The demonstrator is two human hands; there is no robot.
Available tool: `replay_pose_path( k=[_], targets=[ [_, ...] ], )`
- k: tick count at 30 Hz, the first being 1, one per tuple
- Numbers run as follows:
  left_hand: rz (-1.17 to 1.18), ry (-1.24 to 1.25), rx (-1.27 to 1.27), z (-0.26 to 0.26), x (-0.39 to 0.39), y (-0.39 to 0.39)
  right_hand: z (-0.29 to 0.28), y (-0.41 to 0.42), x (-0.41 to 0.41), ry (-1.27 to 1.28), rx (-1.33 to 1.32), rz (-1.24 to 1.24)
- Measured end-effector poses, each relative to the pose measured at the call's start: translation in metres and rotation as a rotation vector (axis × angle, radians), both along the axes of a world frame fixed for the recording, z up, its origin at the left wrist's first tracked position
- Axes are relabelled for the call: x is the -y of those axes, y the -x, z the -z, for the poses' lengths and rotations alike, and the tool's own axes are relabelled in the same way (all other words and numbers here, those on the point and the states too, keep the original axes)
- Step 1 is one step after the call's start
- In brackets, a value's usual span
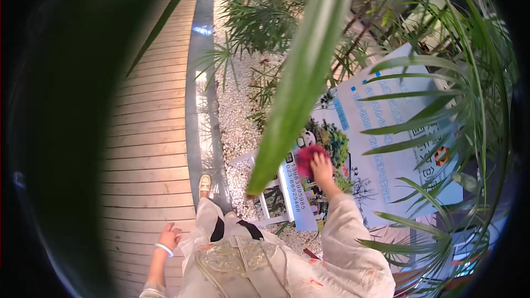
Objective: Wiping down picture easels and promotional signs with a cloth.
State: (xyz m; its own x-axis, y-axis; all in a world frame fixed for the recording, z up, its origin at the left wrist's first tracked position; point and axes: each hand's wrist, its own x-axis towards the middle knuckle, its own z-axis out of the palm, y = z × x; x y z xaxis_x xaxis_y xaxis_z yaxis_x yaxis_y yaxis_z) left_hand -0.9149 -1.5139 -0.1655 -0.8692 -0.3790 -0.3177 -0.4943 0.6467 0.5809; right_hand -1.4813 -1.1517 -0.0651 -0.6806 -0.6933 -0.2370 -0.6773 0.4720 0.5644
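Note:
My right hand (321,168) presses a dark pink cloth (308,159) against the face of a large printed sign board (372,132), over its picture of trees and a panda. The board bears blue and black writing and leans on a white frame stand (285,190) standing on white pebbles. My left hand (169,238), with a pale band on its wrist, hangs at my side above the wooden decking, its fingers apart and holding nothing. A long green leaf (298,82) hangs close to the camera and covers part of the stand.
Wooden decking (149,140) runs along the left, bordered by a dark stone strip (203,132). White pebbles (238,103) lie beside it. Leafy plants (261,16) stand at the top, and palm fronds (430,111) hang over the board at the right. A big dark blurred leaf blocks the far left.

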Motion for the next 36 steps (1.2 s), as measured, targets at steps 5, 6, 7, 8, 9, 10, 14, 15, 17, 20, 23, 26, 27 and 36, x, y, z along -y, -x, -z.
replay_pose_path(
  k=[5,6,7,8,9,10,14,15,17,20,23,26,27,36],
  targets=[
    [0.139,0.093,0.097,0.026,-0.006,-0.061,0.033,-0.028,0.04,0.024,0.222,0.019],
    [0.095,0.045,0.08,0.015,-0.005,-0.037,0.041,-0.014,0.036,0.165,0.181,0.068],
    [0.022,0.009,0.087,-0.004,-0.004,-0.027,0.043,-0.007,0.05,0.247,0.168,0.012],
    [-0.024,0.045,0.084,-0.016,-0.003,-0.023,0.046,-0.001,0.068,0.316,0.197,0.019],
    [-0.056,0.045,0.095,-0.029,-0.006,-0.017,0.046,0.007,0.089,0.381,0.229,0.014],
    [-0.078,0.061,0.08,-0.04,-0.004,-0.01,0.05,0.014,0.107,0.479,0.3,0.122],
    [-0.054,0.109,0.016,-0.06,-0.006,0.011,0.097,0.062,0.115,0.716,0.355,0.357],
    [-0.028,0.14,-0.004,-0.064,-0.007,0.003,0.091,0.056,0.135,0.732,0.428,0.476],
    [-0.057,0.129,0.005,-0.061,-0.012,-0.027,0.108,0.052,0.162,0.822,0.469,0.473],
    [-0.163,0.027,0.127,-0.069,-0.014,-0.035,0.14,0.078,0.156,0.82,0.451,0.52],
    [-0.04,0.167,0.126,-0.065,-0.004,-0.059,0.184,0.091,0.155,0.887,0.413,0.387],
    [-0.018,0.147,0.177,-0.055,0.01,-0.049,0.221,0.109,0.128,0.918,0.404,0.261],
    [0.014,0.169,0.155,-0.049,0.013,-0.05,0.235,0.101,0.117,0.921,0.4,0.233],
    [0.095,0.161,0.202,-0.014,0.066,-0.142,0.221,-0.099,0.057,0.574,0.397,0.761]
  ],
)
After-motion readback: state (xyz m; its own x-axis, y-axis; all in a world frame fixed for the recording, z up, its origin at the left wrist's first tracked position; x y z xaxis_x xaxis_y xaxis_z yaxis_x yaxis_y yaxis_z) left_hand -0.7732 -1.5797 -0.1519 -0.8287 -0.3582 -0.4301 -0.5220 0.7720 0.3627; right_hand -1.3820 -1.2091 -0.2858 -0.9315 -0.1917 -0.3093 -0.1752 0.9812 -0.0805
